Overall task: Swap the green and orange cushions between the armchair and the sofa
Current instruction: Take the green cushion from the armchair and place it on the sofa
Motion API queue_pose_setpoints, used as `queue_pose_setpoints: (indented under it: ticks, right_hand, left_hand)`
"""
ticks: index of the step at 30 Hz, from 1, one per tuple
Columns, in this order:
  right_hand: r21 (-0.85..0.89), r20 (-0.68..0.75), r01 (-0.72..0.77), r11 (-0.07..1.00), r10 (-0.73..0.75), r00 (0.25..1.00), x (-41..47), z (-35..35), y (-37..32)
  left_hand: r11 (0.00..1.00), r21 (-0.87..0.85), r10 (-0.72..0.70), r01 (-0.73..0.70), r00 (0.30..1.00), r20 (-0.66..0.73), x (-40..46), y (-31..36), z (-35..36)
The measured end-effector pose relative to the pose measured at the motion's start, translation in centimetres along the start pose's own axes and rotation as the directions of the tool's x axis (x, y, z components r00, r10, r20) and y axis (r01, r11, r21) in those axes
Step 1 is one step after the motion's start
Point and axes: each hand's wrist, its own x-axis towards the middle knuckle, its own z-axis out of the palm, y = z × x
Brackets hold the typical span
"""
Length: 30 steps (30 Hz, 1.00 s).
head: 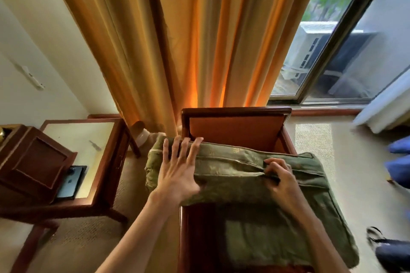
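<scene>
Orange pleated curtains (199,40) hang behind a dark wooden armchair with an orange padded back (237,131), and a wooden side table (88,139) carrying a dark phone (72,182) stands to its left on beige carpet. Across the armchair lies a thick green patterned fabric cushion (255,195), skewed, with its left corner overhanging the arm and its right side jutting past the frame. The left hand (177,175) lies flat on it with fingers spread over the far edge. The right hand (281,179) curls its fingers into a pinch on the piped seam. No orange cushion or sofa is in view. Since the left hand only presses and does not grip, the heavy cushion could probably tip off the overhanging side or catch on the arm.
</scene>
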Motion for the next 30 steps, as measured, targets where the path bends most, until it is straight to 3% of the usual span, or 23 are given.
queue_pose_setpoints:
  ticks: [3,5,8,12,16,22,30]
  right_hand:
    - [-0.258,0.206,-0.03,0.966,0.085,0.975,0.7,-0.8,-3.2]
    - [-0.344,0.271,0.08,0.936,0.018,0.962,1.2,0.4,-5.8]
    - [-0.29,0.299,0.272,0.917,-0.183,0.936,2.6,3.9,-9.0]
    - [-0.287,0.455,0.408,0.867,-0.251,0.854,4.5,7.7,-9.2]
    - [-0.33,0.471,0.456,0.827,-0.275,0.838,4.2,4.8,-4.7]
    - [-0.393,0.39,0.299,0.87,-0.136,0.911,3.7,-4.5,7.9]
    - [-0.278,0.403,0.361,0.89,-0.233,0.885,6.2,-3.9,9.9]
  left_hand:
    - [0.993,0.095,-0.078,0.074,0.996,0.037,1.3,1.6,-0.4]
    - [0.979,0.169,-0.124,0.113,0.99,0.059,1.7,2.0,-0.2]
    - [0.977,0.176,-0.13,0.119,0.99,0.053,1.3,2.0,-0.1]
    - [0.977,0.155,-0.147,0.144,0.989,0.012,0.0,1.5,0.3]
    - [0.979,0.093,-0.179,0.183,0.983,-0.048,-0.6,1.0,1.2]
    - [0.966,0.107,-0.233,0.235,0.972,-0.031,0.7,3.6,1.5]
    - [0.912,0.107,-0.384,0.397,0.915,-0.125,-0.7,7.2,2.7]
